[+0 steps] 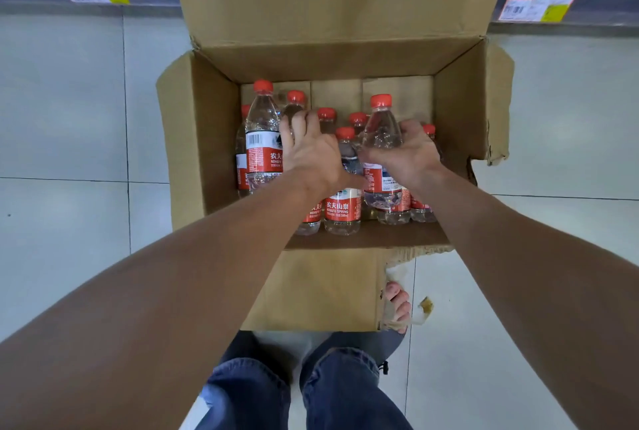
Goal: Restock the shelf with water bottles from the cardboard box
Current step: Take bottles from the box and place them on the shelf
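Now | right hand point(411, 156) fingers point(409, 129) wrap bottle point(380, 134) | above cardboard box point(214, 139)

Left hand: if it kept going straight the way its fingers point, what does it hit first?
Likely the red-capped bottle directly ahead of the left hand; its fingertips may already touch it, depth is unclear. Beyond it, the cardboard box wall.

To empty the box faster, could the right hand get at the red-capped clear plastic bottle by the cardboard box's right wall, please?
Probably not yet: the right hand grips another red-capped clear plastic bottle, though the wall-side bottle stands uncovered beside it.
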`<state>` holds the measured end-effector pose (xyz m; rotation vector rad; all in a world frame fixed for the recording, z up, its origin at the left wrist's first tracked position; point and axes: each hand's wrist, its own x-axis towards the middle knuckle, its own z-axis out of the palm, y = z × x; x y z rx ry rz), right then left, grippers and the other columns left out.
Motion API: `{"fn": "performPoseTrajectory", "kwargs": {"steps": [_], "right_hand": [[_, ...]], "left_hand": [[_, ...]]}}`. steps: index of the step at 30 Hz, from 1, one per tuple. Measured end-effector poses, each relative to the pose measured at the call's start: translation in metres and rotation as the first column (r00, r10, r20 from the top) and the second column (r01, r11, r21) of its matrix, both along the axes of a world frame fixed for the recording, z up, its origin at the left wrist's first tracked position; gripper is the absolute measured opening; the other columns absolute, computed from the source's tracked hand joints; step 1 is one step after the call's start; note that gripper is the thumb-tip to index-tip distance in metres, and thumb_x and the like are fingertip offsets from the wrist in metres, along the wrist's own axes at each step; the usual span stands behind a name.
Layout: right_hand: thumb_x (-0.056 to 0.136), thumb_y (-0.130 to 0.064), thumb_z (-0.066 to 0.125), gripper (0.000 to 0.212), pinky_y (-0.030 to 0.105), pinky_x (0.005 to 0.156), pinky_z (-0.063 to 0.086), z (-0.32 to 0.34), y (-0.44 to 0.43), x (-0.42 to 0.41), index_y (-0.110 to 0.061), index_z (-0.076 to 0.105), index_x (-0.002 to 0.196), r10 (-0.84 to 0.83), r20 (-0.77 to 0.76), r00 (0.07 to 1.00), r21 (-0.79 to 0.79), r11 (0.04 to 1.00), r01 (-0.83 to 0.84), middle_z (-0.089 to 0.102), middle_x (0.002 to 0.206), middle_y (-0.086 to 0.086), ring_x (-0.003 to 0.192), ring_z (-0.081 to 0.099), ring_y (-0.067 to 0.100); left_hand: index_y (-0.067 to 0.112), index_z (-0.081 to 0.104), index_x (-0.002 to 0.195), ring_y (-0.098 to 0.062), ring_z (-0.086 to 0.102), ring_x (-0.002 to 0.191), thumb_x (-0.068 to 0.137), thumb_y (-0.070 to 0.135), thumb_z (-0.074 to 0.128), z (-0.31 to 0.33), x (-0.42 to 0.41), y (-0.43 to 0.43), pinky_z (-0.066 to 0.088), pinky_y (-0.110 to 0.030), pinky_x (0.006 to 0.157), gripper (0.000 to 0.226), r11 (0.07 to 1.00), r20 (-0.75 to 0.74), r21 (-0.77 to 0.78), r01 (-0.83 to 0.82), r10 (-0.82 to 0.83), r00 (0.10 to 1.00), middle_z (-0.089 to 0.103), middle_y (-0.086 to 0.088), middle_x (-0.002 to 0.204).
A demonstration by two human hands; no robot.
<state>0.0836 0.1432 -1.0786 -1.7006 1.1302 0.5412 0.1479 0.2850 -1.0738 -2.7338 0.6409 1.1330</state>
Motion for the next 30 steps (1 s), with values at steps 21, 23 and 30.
{"fn": "performPoseTrajectory", "kwargs": {"steps": [21,23,30], "right_hand": [[0.072,-0.015,0.091,0.053,0.034,0.082,0.062,0.168,0.017,-0.004,-0.023,0.063,0.116,-0.132,0.307,0.943,0.065,0.991,0.118,0.076,0.103,-0.005,0.090,0.075,0.009],[0.071,-0.017,0.091,0.051,0.034,0.086,0.061,0.202,0.027,0.008,-0.026,0.063,0.113,-0.074,0.346,0.935,0.024,0.997,0.069,0.076,0.103,-0.007,0.092,0.074,0.007],[0.072,-0.016,0.090,0.062,0.026,0.089,0.057,0.345,0.077,0.058,-0.033,0.055,0.121,0.135,0.501,0.855,-0.059,0.991,-0.121,0.072,0.107,-0.013,0.095,0.070,0.000]], "left_hand": [[0.032,0.053,0.138,-0.014,0.067,0.114,0.072,0.032,0.094,0.158,0.018,0.073,0.054,-0.042,0.101,0.077,0.544,-0.239,-0.730,-0.414,0.364,0.900,0.070,0.009,0.124],[0.038,0.051,0.136,-0.008,0.070,0.109,0.071,0.035,0.093,0.190,0.037,0.088,0.057,-0.042,0.097,0.077,0.532,-0.238,-0.734,-0.422,0.380,0.894,0.071,0.015,0.118],[0.039,0.050,0.140,0.004,0.068,0.103,0.077,0.030,0.091,0.333,0.081,0.142,0.051,-0.018,0.089,0.076,0.489,-0.150,-0.793,-0.365,0.423,0.893,0.072,0.026,0.113]]}}
